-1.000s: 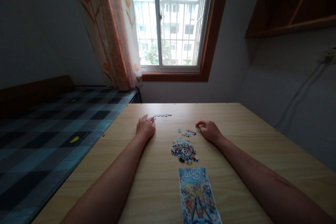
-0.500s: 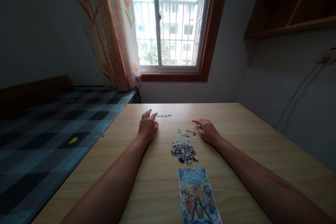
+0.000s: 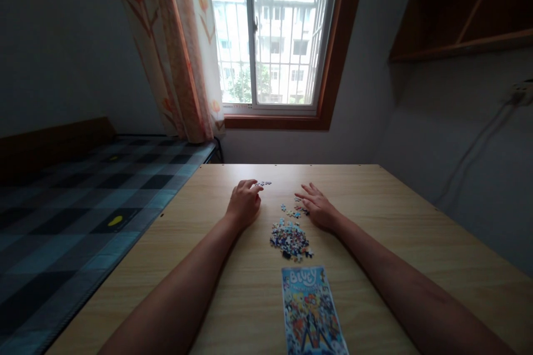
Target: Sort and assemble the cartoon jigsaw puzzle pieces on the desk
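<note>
My left hand (image 3: pixel 245 204) hovers at or just above the table beside a row of joined-looking jigsaw pieces (image 3: pixel 264 183), hiding the row's left end. Its fingers are bent but apart, and I see nothing in them. With fingers spread, my right hand (image 3: pixel 318 208) reaches over a few loose jigsaw pieces (image 3: pixel 296 214), its fingertips close to a small piece (image 3: pixel 297 199). Nearer to me lies a heap of mixed jigsaw pieces (image 3: pixel 289 239). Below the heap is a colourful picture sheet (image 3: pixel 313 310) marked "Bluey", lying flat.
The pieces lie on a light wooden table (image 3: pixel 395 266). A bed with a checked cover (image 3: pixel 137 172) runs along the left side. Beyond the table are a curtain (image 3: pixel 183 55) and a barred window (image 3: pixel 283 50). A wooden shelf (image 3: pixel 462 44) hangs at upper right.
My left hand has shifted right, covering more of the row. My right hand has moved slightly left and its fingers have spread; the small piece by it now lies further left.
</note>
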`<state>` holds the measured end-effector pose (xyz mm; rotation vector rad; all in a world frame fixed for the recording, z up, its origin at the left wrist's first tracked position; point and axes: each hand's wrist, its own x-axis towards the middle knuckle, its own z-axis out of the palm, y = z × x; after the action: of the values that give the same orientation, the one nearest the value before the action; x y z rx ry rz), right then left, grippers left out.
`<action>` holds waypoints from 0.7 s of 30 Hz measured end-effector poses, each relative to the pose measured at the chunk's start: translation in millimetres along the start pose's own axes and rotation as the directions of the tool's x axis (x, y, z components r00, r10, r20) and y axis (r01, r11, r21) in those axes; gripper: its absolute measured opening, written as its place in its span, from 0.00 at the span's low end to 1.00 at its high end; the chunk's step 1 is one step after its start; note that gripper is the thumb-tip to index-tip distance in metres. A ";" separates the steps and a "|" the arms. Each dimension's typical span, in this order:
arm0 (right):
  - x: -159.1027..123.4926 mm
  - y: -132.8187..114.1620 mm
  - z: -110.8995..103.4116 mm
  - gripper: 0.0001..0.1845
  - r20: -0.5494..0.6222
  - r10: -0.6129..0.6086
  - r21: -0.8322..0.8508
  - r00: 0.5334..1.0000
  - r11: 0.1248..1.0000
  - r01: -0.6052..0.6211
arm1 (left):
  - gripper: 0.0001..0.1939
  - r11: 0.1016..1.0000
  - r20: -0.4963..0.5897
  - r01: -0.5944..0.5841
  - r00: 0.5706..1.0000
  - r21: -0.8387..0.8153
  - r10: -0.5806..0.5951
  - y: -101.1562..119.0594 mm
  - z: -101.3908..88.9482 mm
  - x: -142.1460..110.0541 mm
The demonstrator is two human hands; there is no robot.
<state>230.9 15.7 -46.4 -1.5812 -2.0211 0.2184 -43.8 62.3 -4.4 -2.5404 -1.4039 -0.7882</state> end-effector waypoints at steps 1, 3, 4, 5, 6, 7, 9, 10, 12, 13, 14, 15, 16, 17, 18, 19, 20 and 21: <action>1.2 -1.2 0.1 0.23 -0.005 -0.002 0.031 1.000 1.000 0.002 | 0.18 1.000 0.012 -0.018 1.000 -0.015 0.019 2.7 0.5 -0.3; 2.2 0.4 -1.9 0.23 -0.046 0.033 0.051 0.998 0.998 -0.031 | 0.18 0.997 0.034 -0.060 0.998 -0.046 0.062 6.2 1.5 -1.4; 2.0 2.9 -3.5 0.22 -0.067 0.062 0.042 0.996 0.997 -0.059 | 0.18 0.995 0.041 -0.081 0.996 -0.060 0.084 6.8 1.8 -2.1; 1.4 6.0 -5.3 0.22 -0.081 0.091 0.026 0.993 0.996 -0.090 | 0.18 0.993 0.043 -0.098 0.994 -0.071 0.101 6.9 2.1 -2.7; 0.6 9.0 -6.8 0.22 -0.086 0.116 0.007 0.989 0.993 -0.116 | 0.18 0.991 0.041 -0.111 0.993 -0.078 0.115 6.5 2.3 -3.3; -0.3 11.3 -7.8 0.23 -0.083 0.129 -0.014 0.988 0.991 -0.130 | 0.18 0.989 0.036 -0.121 0.992 -0.081 0.125 5.9 2.5 -3.6; -2.2 12.3 -8.3 0.24 -0.052 0.117 -0.053 0.992 0.991 -0.119 | 0.17 0.988 0.019 -0.130 0.991 -0.080 0.132 4.6 3.3 -3.8; -3.1 10.6 -7.9 0.25 -0.022 0.094 -0.066 0.995 0.993 -0.095 | 0.17 0.988 0.015 -0.134 0.991 -0.078 0.136 4.2 3.9 -3.6; -4.5 4.1 -6.6 0.26 0.067 0.023 -0.072 0.997 0.997 -0.018 | 0.18 0.987 0.021 -0.144 0.989 -0.075 0.146 4.2 5.2 -2.8; -5.0 0.3 -6.0 0.26 0.116 -0.016 -0.063 0.993 0.998 0.023 | 0.17 0.986 0.033 -0.152 0.987 -0.074 0.155 4.7 5.7 -2.4; -5.3 -3.0 -5.5 0.26 0.156 -0.048 -0.048 0.987 0.997 0.056 | 0.16 0.983 0.052 -0.167 0.984 -0.076 0.171 5.3 5.9 -2.1; -5.5 -5.5 -5.2 0.26 0.179 -0.069 -0.032 0.981 0.997 0.076 | 0.15 0.979 0.076 -0.185 0.979 -0.080 0.191 6.2 5.8 -1.9; -5.4 -6.9 -5.0 0.27 0.185 -0.078 -0.019 0.980 0.996 0.083 | 0.15 0.975 0.101 -0.204 0.972 -0.084 0.212 7.1 5.4 -1.9; -5.2 -7.1 -4.9 0.28 0.177 -0.074 -0.008 0.981 0.997 0.077 | 0.15 0.971 0.126 -0.221 0.965 -0.087 0.231 8.1 4.7 -1.9; -4.7 -6.4 -4.7 0.28 0.158 -0.060 0.001 0.986 0.998 0.061 | 0.15 0.968 0.148 -0.235 0.958 -0.087 0.246 9.1 3.9 -2.1; -4.2 -5.0 -4.4 0.29 0.136 -0.040 0.007 0.990 0.999 0.040 | 0.16 0.965 0.166 -0.247 0.952 -0.084 0.258 10.0 3.1 -2.4; -3.6 -3.3 -3.9 0.29 0.116 -0.021 0.009 0.993 1.000 0.020 | 0.16 0.964 0.179 -0.255 0.947 -0.080 0.266 11.0 2.4 -2.8; -3.0 -1.7 -3.2 0.29 0.101 -0.007 0.007 0.995 1.000 0.006 | 0.16 0.962 0.188 -0.263 0.943 -0.077 0.273 12.1 1.9 -3.2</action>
<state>231.6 11.8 -43.9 -1.5880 -2.1000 0.3084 -34.5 53.8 -6.0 -2.8336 -1.0591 -0.5445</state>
